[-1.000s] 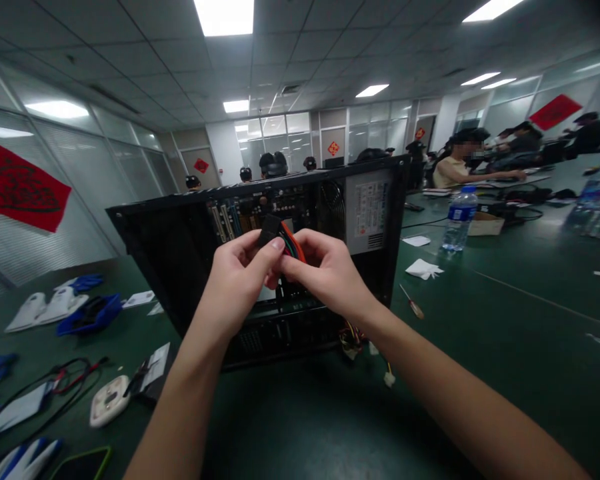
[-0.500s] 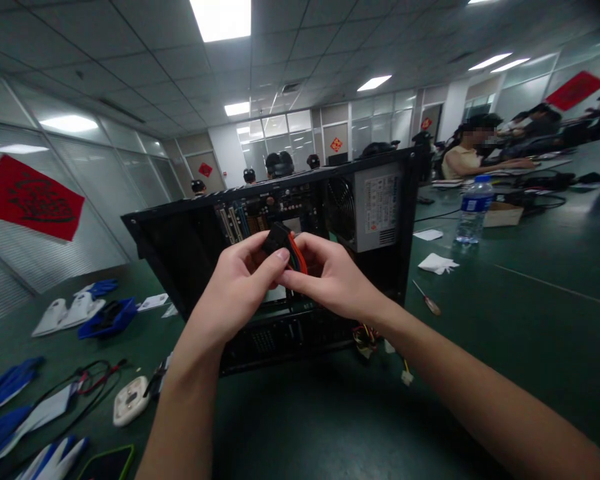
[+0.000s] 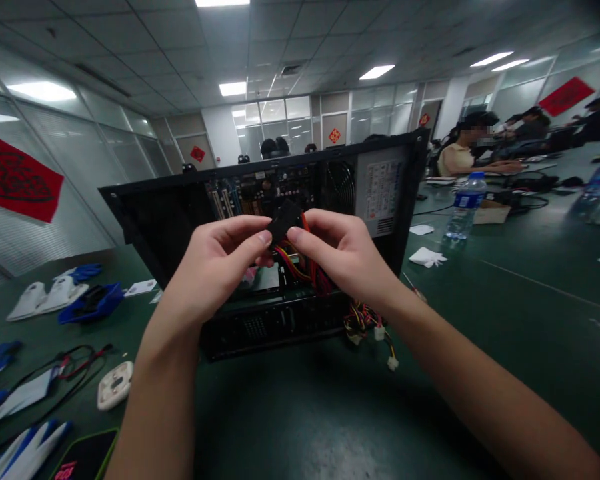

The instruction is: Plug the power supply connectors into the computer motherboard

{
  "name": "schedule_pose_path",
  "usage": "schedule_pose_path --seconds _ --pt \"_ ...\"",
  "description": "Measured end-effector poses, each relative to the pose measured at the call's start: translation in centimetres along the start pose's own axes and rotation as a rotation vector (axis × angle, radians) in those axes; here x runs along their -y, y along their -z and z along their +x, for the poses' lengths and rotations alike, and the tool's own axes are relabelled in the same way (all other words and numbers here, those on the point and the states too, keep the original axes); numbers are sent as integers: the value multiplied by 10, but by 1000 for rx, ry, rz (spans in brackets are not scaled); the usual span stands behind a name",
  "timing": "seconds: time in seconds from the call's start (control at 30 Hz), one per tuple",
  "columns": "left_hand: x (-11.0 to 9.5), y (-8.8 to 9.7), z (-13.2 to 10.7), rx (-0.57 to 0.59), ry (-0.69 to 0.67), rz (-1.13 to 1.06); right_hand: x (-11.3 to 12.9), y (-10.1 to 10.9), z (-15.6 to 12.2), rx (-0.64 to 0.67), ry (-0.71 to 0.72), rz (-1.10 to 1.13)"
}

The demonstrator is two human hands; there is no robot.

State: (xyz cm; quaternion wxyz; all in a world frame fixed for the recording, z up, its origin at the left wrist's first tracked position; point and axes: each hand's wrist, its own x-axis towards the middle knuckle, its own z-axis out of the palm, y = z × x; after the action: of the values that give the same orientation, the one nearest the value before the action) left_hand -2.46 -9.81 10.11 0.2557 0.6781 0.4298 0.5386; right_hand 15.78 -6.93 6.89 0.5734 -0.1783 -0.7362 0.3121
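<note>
An open black computer case (image 3: 180, 220) stands on the green table, its inside facing me, with a circuit board and a grey power supply (image 3: 380, 193) at the upper right. Both hands are raised in front of it. My left hand (image 3: 215, 267) and my right hand (image 3: 345, 257) pinch the same black cable connector (image 3: 285, 220) between thumb and fingers. Red, yellow and black wires (image 3: 300, 263) run from the connector down into the case. More loose wires with white plugs (image 3: 370, 323) spill out at the case's lower right.
Blue and white gloves (image 3: 65, 297), a black cable, a white round device (image 3: 114, 385) and a phone (image 3: 83, 457) lie at the left. A screwdriver, tissues (image 3: 427, 257) and a water bottle (image 3: 463, 207) are at the right. Other people sit at the far right table.
Both hands have turned the connector and lifted it slightly, so more of the coloured wires shows below it. The view has shifted a little.
</note>
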Motion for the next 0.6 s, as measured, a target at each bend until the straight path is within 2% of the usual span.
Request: schedule_pose_path --seconds 0.2,0.43,0.6 --pt "0 -16 1 19 32 -67 -12 7 6 29 -24 -22" --pt "16 -28 9 93 143 -493 -8 14 8 2 -42 111" --pt "13 -35 11 1 162 -637 -4 16 7 -34 -49 122"
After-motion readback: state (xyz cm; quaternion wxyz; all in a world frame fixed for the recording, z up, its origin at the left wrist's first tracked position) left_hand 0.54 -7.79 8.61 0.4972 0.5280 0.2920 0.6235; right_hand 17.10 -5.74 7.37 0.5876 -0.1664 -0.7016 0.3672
